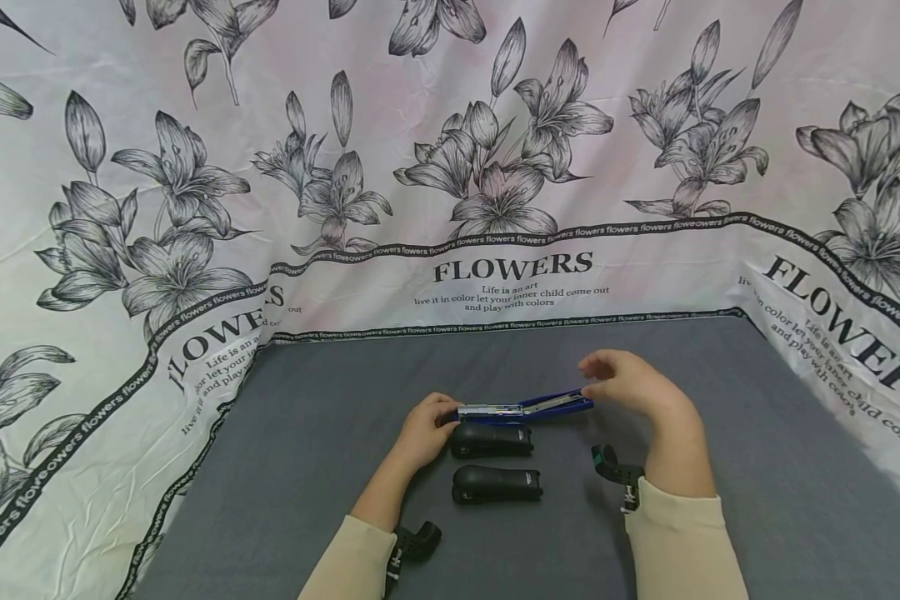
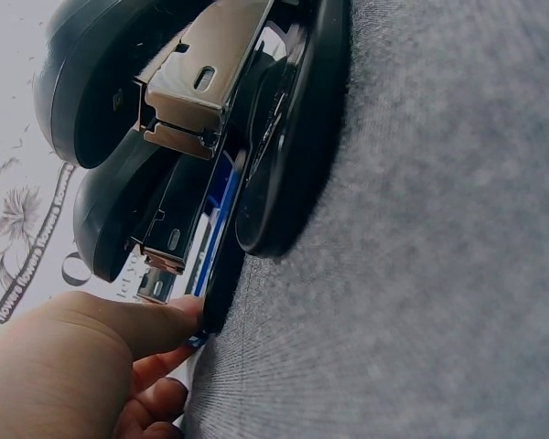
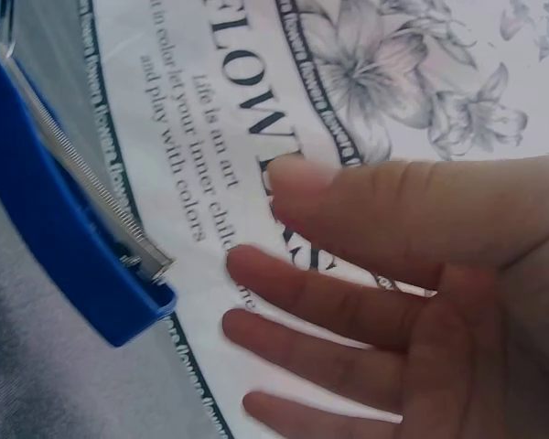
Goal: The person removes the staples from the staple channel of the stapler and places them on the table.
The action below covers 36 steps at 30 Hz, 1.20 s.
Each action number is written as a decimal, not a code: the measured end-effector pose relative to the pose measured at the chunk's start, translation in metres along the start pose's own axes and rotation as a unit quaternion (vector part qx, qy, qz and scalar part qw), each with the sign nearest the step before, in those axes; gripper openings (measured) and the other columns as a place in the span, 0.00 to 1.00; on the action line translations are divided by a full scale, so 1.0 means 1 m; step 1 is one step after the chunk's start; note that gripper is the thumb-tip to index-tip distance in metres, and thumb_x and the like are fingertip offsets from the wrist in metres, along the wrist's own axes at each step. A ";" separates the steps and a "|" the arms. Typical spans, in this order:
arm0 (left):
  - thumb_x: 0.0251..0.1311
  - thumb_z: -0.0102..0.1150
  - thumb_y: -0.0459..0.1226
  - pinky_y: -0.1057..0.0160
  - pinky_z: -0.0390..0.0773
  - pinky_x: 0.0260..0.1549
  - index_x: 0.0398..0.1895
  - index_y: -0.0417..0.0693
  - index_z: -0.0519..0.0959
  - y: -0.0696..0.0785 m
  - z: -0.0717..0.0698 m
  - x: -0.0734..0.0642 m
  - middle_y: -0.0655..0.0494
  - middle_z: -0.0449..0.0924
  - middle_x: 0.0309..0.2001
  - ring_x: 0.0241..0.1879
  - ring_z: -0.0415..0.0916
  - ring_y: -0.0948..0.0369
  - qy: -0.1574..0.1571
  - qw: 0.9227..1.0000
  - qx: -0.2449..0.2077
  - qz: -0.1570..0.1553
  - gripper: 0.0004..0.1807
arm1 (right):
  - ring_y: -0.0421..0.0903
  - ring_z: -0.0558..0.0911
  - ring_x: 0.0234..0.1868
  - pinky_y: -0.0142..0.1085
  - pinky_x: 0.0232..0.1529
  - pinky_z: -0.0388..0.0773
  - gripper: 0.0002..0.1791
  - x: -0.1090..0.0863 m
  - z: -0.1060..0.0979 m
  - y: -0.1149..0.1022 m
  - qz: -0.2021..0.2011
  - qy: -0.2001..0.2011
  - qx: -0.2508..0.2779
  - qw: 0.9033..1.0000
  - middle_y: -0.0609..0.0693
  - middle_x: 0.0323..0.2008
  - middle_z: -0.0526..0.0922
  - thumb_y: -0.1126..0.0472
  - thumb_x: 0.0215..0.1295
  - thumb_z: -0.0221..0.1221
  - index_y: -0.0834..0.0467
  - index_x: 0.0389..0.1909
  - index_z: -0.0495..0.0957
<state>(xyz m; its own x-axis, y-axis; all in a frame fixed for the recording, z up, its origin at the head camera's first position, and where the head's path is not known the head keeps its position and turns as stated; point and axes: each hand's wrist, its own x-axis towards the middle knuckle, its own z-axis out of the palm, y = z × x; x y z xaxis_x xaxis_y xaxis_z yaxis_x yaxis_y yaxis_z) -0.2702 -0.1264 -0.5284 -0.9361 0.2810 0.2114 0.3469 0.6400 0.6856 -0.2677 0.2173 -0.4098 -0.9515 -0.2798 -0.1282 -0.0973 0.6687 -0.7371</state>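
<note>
1. The blue stapler [image 1: 524, 416] is opened out over the gray table [image 1: 315, 450], both hands near its ends.
2. Its metal magazine [image 1: 489, 411] faces up on the left; whether staples lie in it is too small to tell.
3. The trough-like blue cover [image 3: 50, 219], on the right, contains a coiled spring [image 3: 70, 151].
4. The left hand [image 1: 423, 432] pinches the magazine end between thumb and fingers.
5. The right hand's [image 1: 630, 383] fingers are parted, just beside the cover's tip.
6. Nearer the person lie one black stapler [image 1: 491, 440] and another black stapler [image 1: 497, 485].
</note>
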 end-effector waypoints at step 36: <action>0.65 0.67 0.31 0.64 0.70 0.33 0.54 0.42 0.86 -0.002 0.002 0.001 0.55 0.80 0.48 0.31 0.68 0.65 0.005 1.000 0.014 0.006 0.14 | 0.55 0.81 0.58 0.55 0.57 0.76 0.20 0.026 0.038 -0.026 -0.121 0.048 0.056 0.990 0.56 0.58 0.83 0.54 0.77 0.59 0.58 0.62 0.82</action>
<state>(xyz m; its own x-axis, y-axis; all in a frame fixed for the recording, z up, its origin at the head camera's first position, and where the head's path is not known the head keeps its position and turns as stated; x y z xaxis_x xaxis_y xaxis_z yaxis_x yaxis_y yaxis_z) -0.2720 -0.1256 -0.5307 -0.9327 0.2811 0.2259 0.3586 0.6568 0.6633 -0.2788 0.1671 -0.4192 -0.9278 -0.3527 0.1213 -0.2988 0.5082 -0.8078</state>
